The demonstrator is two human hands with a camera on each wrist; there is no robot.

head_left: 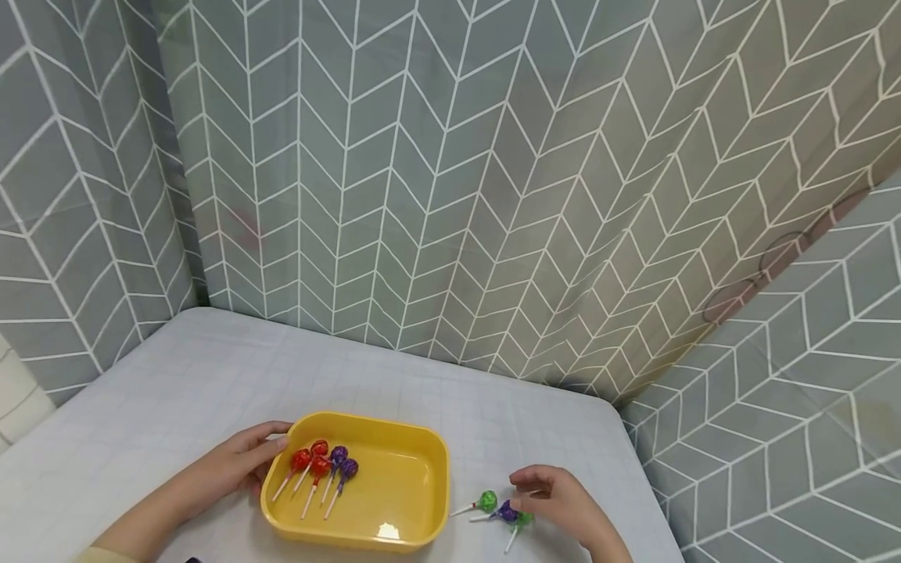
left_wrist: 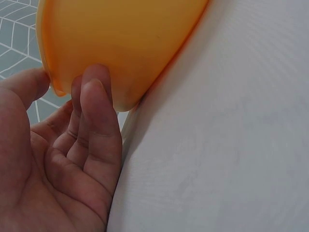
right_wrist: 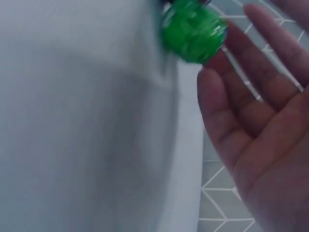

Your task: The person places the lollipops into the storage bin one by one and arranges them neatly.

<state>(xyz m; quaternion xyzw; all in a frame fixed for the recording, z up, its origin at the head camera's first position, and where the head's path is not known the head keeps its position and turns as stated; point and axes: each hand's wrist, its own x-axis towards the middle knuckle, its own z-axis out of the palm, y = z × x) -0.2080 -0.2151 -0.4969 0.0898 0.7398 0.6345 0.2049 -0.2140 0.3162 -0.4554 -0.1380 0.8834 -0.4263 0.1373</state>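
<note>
My left hand (head_left: 235, 461) grips the left end of a yellow plastic tray (head_left: 373, 536) by its rim and outer wall. In the left wrist view, the thumb meets the rim and curled fingers (left_wrist: 99, 111) lie against the wall. Inside the tray, at its left, are three red lollipops (head_left: 320, 467) and two purple lollipops (head_left: 348, 469). My right hand (head_left: 559, 500) hovers with parted fingers over a purple lollipop (head_left: 507, 511) and a green lollipop (right_wrist: 193, 31), partly hidden by the hand in the head view. Another green lollipop (head_left: 488, 501) lies between hand and tray.
A white cloth covers the table (head_left: 338, 367). Patterned grey curtains (head_left: 422, 195) hang behind it and at both sides. A small dark object (head_left: 193, 560) shows at the bottom edge, and a white rounded thing (head_left: 17, 391) stands at the far left.
</note>
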